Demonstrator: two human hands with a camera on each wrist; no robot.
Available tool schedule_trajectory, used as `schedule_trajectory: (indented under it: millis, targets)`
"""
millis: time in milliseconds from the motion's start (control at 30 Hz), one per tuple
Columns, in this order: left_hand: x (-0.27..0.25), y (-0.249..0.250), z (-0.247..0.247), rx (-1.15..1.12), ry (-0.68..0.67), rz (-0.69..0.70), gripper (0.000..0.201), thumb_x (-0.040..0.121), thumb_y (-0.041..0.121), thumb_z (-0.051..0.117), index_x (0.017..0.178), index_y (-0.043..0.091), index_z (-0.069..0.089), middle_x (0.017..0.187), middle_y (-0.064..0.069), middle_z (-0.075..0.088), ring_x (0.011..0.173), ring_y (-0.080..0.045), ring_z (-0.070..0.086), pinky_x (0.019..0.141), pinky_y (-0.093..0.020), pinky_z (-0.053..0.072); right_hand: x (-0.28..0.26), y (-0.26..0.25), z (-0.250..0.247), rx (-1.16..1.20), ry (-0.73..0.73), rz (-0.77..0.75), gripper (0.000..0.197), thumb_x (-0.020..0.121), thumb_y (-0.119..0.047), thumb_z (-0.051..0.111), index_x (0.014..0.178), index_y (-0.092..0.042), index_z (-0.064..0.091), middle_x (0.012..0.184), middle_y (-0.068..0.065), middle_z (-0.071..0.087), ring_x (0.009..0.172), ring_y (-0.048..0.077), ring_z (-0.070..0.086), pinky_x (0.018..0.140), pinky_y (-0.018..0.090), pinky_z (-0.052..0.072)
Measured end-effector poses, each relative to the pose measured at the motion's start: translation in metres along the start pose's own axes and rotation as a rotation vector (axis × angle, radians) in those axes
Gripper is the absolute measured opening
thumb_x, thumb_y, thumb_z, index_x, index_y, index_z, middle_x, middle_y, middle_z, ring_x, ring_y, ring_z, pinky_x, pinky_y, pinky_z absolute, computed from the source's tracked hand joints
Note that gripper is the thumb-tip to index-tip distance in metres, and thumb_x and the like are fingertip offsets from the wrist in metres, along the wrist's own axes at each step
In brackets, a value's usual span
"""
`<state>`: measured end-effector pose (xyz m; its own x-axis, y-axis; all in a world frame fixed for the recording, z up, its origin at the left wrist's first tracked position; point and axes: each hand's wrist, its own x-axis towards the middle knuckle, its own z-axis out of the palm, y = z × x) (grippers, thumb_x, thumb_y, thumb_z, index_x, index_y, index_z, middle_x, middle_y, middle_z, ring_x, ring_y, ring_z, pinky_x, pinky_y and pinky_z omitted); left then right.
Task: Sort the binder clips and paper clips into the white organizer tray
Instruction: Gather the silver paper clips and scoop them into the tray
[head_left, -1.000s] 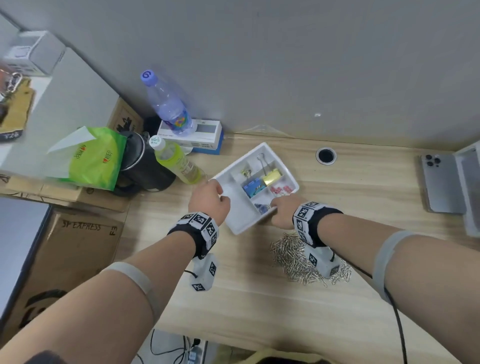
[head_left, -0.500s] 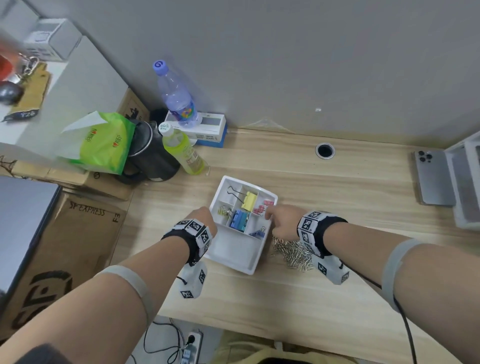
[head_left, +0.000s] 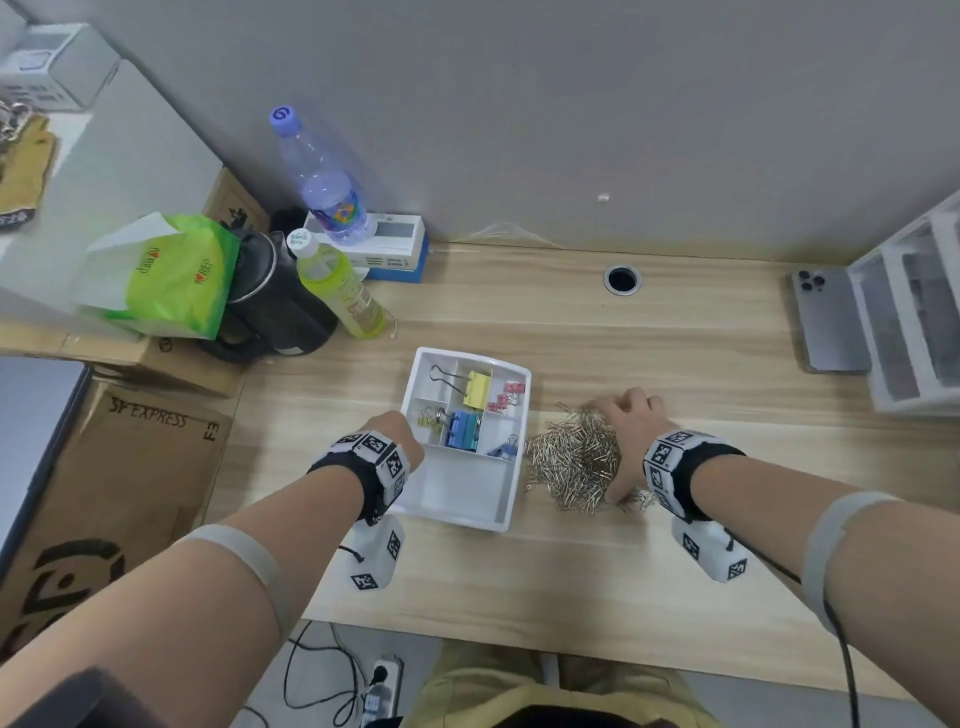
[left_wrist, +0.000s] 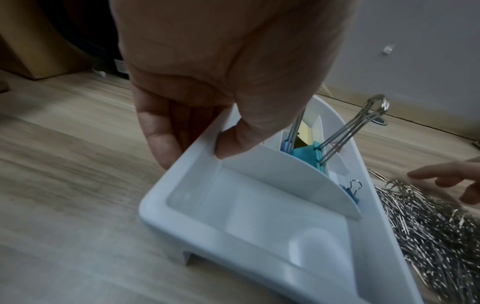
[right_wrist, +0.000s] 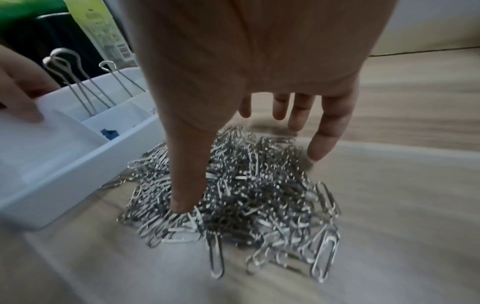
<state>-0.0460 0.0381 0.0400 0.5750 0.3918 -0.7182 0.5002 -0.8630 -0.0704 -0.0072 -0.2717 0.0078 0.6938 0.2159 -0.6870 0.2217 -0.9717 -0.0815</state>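
The white organizer tray (head_left: 511, 512) (left_wrist: 182, 232) (right_wrist: 64, 162) lies mid-desk. Its back compartments hold yellow (head_left: 477, 388), pink (head_left: 508, 395) and blue binder clips (head_left: 462, 430) (left_wrist: 306, 153). My left hand (head_left: 408, 431) (left_wrist: 197, 152) pinches the tray's left wall, thumb inside and fingers outside. A heap of silver paper clips (head_left: 571, 462) (right_wrist: 259, 195) (left_wrist: 428, 226) lies on the desk against the tray's right side. My right hand (head_left: 623, 431) (right_wrist: 249, 179) is spread over the heap. Its thumb (right_wrist: 184, 185) presses into the clips and its fingertips (right_wrist: 322, 139) reach the far edge of the heap.
Two bottles (head_left: 332, 291), a black kettle (head_left: 280, 312) and a green bag (head_left: 171, 270) crowd the back left. A phone (head_left: 826, 322) and a white drawer unit (head_left: 914, 322) stand at the right edge. A cable hole (head_left: 622, 279) sits near the wall.
The tray has been pulled toward me and turned square to the desk edge. My right hand left the tray's rim and moved right onto the paper clip heap.
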Motion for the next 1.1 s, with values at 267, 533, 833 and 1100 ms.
schedule_trajectory:
  millis: [267, 533, 833, 1100]
  targets:
    - [-0.006, 0.001, 0.009, 0.011, -0.006, 0.041, 0.009, 0.088, 0.008, 0.048, 0.079, 0.010, 0.047, 0.073, -0.002, 0.049, 0.061, -0.015, 0.048, 0.063, -0.026, 0.044, 0.001, -0.006, 0.030, 0.111, 0.112, -0.105, 0.120, 0.043, -0.051, 0.091, 0.143, -0.040, 0.027, 0.134, 0.007, 0.029, 0.124, 0.029, 0.031, 0.099, 0.045, 0.048]
    - [-0.013, 0.009, 0.017, -0.073, -0.017, 0.054, 0.010, 0.084, 0.003, 0.047, 0.092, 0.004, 0.053, 0.079, -0.007, 0.056, 0.073, -0.026, 0.060, 0.058, -0.028, 0.050, -0.002, -0.012, 0.036, 0.146, 0.174, -0.144, 0.115, 0.049, -0.055, 0.086, 0.144, -0.042, 0.023, 0.133, 0.006, 0.030, 0.124, 0.027, 0.032, 0.097, 0.043, 0.049]
    - [-0.014, 0.012, 0.026, -0.217, 0.001, 0.049, 0.015, 0.083, 0.009, 0.050, 0.097, 0.005, 0.053, 0.096, -0.011, 0.062, 0.086, -0.030, 0.066, 0.063, -0.032, 0.054, -0.004, -0.016, 0.041, 0.233, 0.185, -0.176, 0.059, 0.076, -0.025, 0.074, 0.128, -0.033, 0.048, 0.123, 0.003, 0.035, 0.120, 0.024, 0.033, 0.095, 0.041, 0.048]
    - [-0.013, 0.012, 0.028, -0.240, 0.001, 0.049, 0.017, 0.084, 0.010, 0.048, 0.101, 0.006, 0.052, 0.096, -0.011, 0.061, 0.087, -0.030, 0.066, 0.070, -0.035, 0.056, -0.007, -0.015, 0.040, 0.283, 0.172, -0.172, 0.038, 0.086, -0.009, 0.063, 0.122, -0.021, 0.057, 0.121, 0.007, 0.045, 0.114, 0.026, 0.044, 0.100, 0.036, 0.042]
